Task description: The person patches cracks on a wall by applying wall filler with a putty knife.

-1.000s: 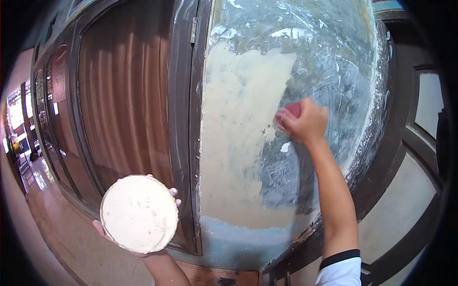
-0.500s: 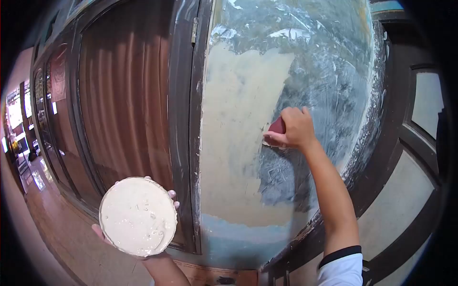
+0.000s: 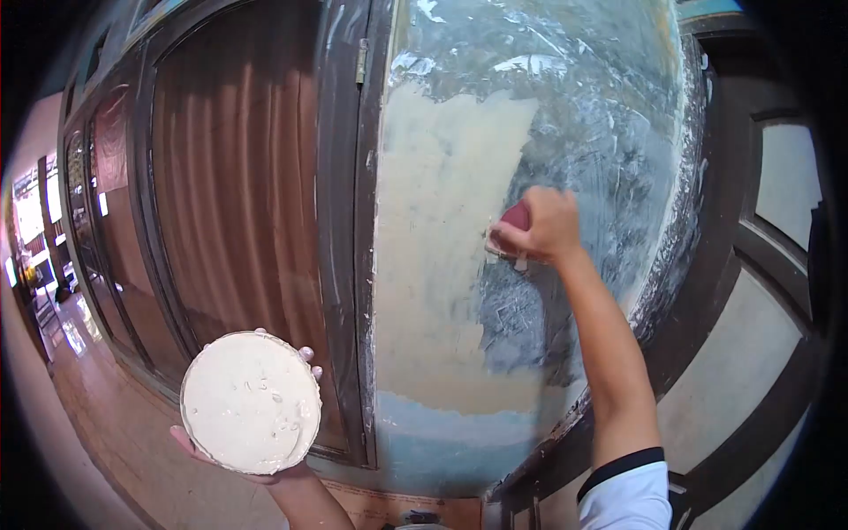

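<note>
My right hand [image 3: 549, 226] is closed round a dark red spreader [image 3: 516, 215], whose lower edge carries some pale paste close to the wall. Cream paste coats the left part of the wall [image 3: 442, 212]; grey-blue, streaky surface [image 3: 601, 159] shows to the right. At the lower left, my left hand [image 3: 287, 473] supports a round container of cream paste [image 3: 251, 402] from beneath, fingertips showing at its right rim and the thumb at its left. The paste in it looks smooth with a few small lumps.
A dark-framed window with a brown curtain [image 3: 238, 203] stands left of the wall. On the right is a dark door frame with pale panels [image 3: 738, 380]. Brown sheeting [image 3: 371, 505] lies at the wall's foot. A shiny floor [image 3: 97, 389] stretches away at the left.
My right hand and the spreader have moved slightly up. The container in my left hand has shifted a little to the left in view.
</note>
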A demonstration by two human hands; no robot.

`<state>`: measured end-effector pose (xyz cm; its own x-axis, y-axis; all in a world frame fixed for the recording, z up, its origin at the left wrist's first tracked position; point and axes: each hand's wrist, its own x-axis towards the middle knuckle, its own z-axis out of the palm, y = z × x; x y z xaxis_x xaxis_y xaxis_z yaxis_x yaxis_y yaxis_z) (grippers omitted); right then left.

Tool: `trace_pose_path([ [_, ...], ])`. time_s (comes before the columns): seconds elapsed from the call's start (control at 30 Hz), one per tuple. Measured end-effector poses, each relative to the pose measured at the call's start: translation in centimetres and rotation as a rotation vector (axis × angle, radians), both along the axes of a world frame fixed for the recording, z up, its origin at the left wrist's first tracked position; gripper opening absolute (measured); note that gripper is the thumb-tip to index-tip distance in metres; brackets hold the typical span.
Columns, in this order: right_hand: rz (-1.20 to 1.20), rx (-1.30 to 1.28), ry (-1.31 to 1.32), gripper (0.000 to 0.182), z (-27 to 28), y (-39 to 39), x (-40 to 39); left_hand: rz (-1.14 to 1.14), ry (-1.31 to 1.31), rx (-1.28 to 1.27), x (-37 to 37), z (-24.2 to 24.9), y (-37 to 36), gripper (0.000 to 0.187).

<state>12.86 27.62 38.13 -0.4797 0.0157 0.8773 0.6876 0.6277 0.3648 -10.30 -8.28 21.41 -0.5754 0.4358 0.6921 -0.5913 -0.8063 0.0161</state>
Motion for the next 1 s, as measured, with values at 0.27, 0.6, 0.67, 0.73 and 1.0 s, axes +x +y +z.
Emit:
trace_pose_path([
  [0.27,-0.002,-0.037,-0.036,0.065,-0.7,0.2,-0.2,-0.01,-0.037,-0.011,1.0,0.1,-0.4,0.101],
  [0.6,0.041,0.046,0.032,0.06,-0.8,0.8,0.1,0.04,-0.012,-0.039,0.6,-0.4,-1.1,0.112],
  [0.67,-0.049,-0.117,0.28,0.059,-0.5,1.0,0.3,0.024,-0.062,-0.025,1.0,-0.2,-1.0,0.112],
  [0.73,-0.011,-0.087,0.215,0.058,-1.1,1.1,0.8,0.016,-0.073,-0.049,1.1,-0.2,-1.1,0.112],
  [1.0,-0.024,-0.163,0.483,0.059,-1.0,1.3,0.0,0.076,-0.119,-0.046,1.5,-1.2,-1.6,0.108],
])
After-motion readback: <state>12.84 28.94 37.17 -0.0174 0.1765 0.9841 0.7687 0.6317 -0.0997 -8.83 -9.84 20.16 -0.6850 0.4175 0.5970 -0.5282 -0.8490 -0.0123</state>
